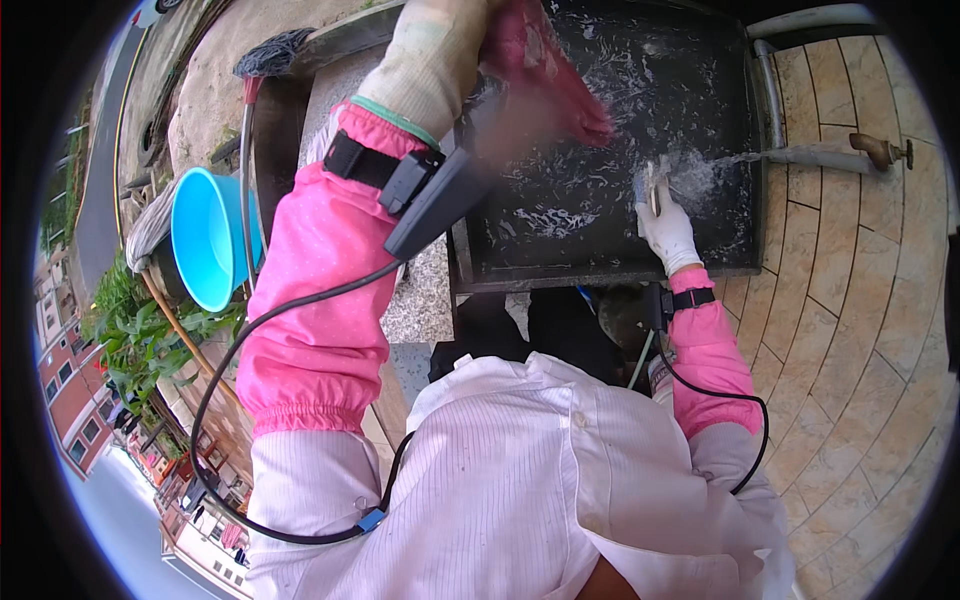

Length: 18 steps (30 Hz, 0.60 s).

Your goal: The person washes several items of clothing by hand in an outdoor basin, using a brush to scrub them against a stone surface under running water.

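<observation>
Reaching over the top left of a dark stone sink basin [517, 262], my left hand [480, 19] wears a soiled, cream knit glove and is partly cut off by the upper picture edge. A wet pink cloth [551, 82] hangs from it above the water; the gripping fingers are hidden. My right hand [667, 225], in a white glove with greyish fingertips, is low over the basin's right side, beside the splashing stream. Its fingers point away from me and stand slightly apart, with nothing clearly held. Water runs from a brass tap [874, 150] at the right.
A granite ledge [424, 300] adjoins the basin's left side. Farther left are a light-blue plastic basin [206, 240], a grey string mop [274, 52] and green plants [150, 337]. A tiled wall [840, 262] and pipes [772, 90] border the right. Black cables run along both sleeves.
</observation>
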Each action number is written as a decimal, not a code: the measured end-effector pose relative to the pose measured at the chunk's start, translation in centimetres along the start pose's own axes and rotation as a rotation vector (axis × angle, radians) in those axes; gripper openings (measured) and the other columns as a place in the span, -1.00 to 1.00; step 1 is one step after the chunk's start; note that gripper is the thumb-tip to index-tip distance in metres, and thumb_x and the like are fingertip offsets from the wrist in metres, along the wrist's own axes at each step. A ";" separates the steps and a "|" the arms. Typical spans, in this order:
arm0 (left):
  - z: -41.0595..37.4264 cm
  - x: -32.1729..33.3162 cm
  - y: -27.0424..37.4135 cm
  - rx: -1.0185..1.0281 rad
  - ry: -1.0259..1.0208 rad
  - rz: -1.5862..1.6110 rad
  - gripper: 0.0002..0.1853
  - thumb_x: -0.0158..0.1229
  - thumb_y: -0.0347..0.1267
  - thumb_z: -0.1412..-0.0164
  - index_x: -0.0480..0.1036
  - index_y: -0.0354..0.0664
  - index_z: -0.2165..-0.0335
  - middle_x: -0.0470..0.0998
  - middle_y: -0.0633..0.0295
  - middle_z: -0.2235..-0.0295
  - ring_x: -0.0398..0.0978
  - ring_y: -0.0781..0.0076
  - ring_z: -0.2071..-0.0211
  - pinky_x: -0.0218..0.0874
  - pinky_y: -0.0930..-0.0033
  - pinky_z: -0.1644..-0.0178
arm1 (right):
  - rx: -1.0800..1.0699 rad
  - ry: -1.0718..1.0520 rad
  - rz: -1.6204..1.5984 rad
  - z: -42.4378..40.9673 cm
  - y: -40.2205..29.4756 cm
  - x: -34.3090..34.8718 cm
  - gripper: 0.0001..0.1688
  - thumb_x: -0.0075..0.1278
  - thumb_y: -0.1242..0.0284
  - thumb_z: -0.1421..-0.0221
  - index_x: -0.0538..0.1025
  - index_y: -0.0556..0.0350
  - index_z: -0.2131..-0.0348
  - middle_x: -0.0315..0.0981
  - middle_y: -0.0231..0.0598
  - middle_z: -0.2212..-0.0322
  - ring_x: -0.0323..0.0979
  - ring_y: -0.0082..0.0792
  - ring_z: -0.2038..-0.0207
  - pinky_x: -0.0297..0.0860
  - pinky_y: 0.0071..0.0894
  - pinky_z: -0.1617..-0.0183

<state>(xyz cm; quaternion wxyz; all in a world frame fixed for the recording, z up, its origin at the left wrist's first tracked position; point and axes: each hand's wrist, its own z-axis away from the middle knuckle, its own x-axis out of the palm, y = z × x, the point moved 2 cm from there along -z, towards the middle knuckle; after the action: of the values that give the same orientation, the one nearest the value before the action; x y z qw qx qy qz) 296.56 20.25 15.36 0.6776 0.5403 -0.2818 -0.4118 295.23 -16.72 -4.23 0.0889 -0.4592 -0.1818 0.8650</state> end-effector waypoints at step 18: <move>25.8 -18.9 -18.5 -0.388 0.683 0.555 -0.71 0.12 -0.36 -0.28 0.46 -0.28 0.08 0.57 0.22 0.24 0.54 0.44 0.33 0.41 0.38 0.19 | -0.775 0.101 -0.034 3.4 -21.3 5.6 -0.33 0.11 0.27 -0.06 0.34 0.17 -0.12 0.30 0.29 -0.03 0.33 0.21 -0.04 0.28 -0.11 -0.15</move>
<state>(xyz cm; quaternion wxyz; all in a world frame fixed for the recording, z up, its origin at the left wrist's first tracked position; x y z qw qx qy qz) 261.09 22.19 5.33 0.9041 0.4125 -0.0945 -0.0594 289.02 3.88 1.66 -0.0682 -0.4976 -0.4981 0.7069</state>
